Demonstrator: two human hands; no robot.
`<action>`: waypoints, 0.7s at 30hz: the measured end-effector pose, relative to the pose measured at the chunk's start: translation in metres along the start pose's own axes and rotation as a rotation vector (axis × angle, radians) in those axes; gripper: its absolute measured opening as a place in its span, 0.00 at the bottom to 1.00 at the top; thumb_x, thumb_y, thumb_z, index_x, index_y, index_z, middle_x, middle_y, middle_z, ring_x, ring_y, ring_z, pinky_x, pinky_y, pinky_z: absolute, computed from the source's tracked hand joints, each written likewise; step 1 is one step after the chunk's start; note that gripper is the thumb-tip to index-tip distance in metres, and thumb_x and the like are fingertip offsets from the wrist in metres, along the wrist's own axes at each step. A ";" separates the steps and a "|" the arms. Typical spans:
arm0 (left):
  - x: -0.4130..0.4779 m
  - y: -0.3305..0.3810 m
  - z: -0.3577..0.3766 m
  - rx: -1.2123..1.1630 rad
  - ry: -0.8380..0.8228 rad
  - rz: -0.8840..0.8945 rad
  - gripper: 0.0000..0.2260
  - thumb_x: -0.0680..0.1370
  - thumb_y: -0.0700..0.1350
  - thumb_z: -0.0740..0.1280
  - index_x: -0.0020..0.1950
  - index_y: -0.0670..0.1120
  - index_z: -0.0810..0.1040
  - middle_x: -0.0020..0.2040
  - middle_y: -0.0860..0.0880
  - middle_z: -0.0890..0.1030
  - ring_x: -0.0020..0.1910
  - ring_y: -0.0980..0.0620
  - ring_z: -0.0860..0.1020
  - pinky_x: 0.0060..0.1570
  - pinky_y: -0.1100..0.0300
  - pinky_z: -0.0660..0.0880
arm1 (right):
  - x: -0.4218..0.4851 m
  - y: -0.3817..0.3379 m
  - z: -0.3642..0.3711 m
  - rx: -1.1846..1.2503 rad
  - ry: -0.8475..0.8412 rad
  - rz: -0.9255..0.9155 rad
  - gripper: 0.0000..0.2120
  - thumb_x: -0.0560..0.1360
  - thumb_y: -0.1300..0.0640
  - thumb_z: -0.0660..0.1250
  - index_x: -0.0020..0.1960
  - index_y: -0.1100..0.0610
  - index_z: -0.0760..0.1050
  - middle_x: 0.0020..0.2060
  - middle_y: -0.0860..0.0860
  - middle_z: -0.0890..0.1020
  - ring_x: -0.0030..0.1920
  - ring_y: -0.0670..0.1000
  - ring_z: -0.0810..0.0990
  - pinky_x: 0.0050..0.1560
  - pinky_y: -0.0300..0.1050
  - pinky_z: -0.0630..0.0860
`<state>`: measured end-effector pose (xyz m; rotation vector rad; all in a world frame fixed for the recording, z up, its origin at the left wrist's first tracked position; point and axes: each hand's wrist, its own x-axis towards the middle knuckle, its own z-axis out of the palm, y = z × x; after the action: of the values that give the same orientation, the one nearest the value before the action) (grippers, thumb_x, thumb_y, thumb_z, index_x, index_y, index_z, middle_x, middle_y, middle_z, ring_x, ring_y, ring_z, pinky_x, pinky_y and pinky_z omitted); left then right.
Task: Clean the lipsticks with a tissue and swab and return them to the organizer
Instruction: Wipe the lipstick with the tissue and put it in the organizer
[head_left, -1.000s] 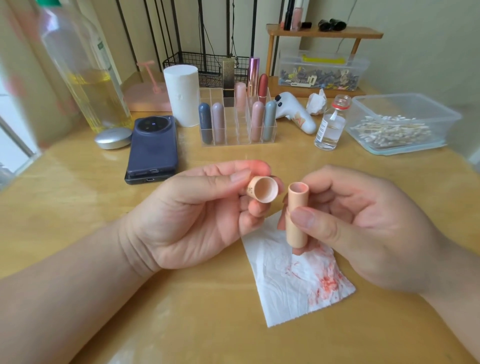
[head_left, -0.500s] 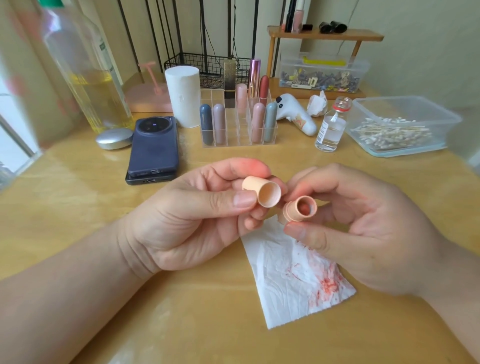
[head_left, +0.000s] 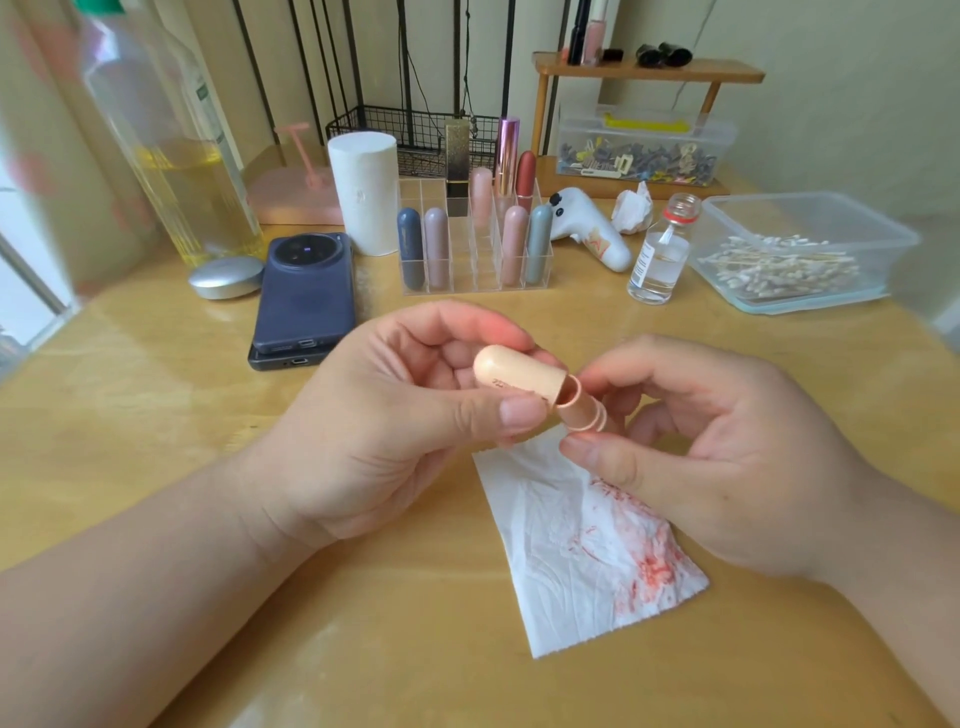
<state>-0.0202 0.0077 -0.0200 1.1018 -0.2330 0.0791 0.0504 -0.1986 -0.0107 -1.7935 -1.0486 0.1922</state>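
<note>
cap (head_left: 519, 374): sitting at frame centre above the tabletop (head_left: 156, 415), partly sliding over the lipstick tube (head_left: 584, 418)
left hand (head_left: 395, 415): fingers (head_left: 514, 415) curling round the cap, pinching it
right hand (head_left: 717, 457): fingers pinching the tube's far end, at 4 o'clock of the cap
tissue (head_left: 587, 561): lying red-stained at 6 o'clock
organizer (head_left: 462, 280): standing at 12 o'clock, holding other lipsticks
swab box (head_left: 896, 244): sitting at 2 o'clock

The peach cap (head_left: 511, 374) lay tilted in my left grip (head_left: 395, 415), its open mouth partly over the neck of the matching lipstick tube (head_left: 584, 418), which my right grip (head_left: 701, 457) pinched. Beneath them the white tissue (head_left: 561, 530) lay flat on the desk (head_left: 208, 415), smeared red toward its right corner. Behind stood the clear organizer (head_left: 470, 270), with capped lipsticks (head_left: 514, 244) upright in it. Cotton swabs (head_left: 779, 267) lay heaped far right.
</note>
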 end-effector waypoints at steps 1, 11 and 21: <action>-0.001 0.001 0.002 0.070 0.042 0.024 0.12 0.64 0.31 0.73 0.46 0.39 0.82 0.44 0.38 0.85 0.37 0.48 0.84 0.36 0.61 0.80 | 0.000 0.000 0.000 -0.023 0.001 0.013 0.11 0.70 0.47 0.73 0.52 0.45 0.80 0.41 0.51 0.81 0.38 0.57 0.78 0.34 0.56 0.78; -0.001 -0.001 0.005 0.518 0.248 0.077 0.13 0.66 0.38 0.75 0.49 0.38 0.81 0.38 0.42 0.85 0.32 0.48 0.82 0.36 0.60 0.80 | 0.002 0.001 0.001 -0.015 0.121 0.164 0.11 0.70 0.63 0.77 0.48 0.49 0.83 0.40 0.51 0.84 0.40 0.55 0.83 0.41 0.60 0.81; -0.001 0.001 0.005 0.356 0.143 -0.009 0.13 0.71 0.35 0.71 0.55 0.37 0.79 0.46 0.37 0.86 0.42 0.40 0.86 0.45 0.53 0.83 | 0.000 0.001 -0.002 0.043 0.031 0.116 0.09 0.73 0.53 0.71 0.52 0.45 0.84 0.38 0.58 0.84 0.39 0.65 0.80 0.38 0.67 0.77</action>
<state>-0.0226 0.0043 -0.0171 1.4442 -0.0864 0.1966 0.0519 -0.2001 -0.0102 -1.8143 -0.9128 0.2555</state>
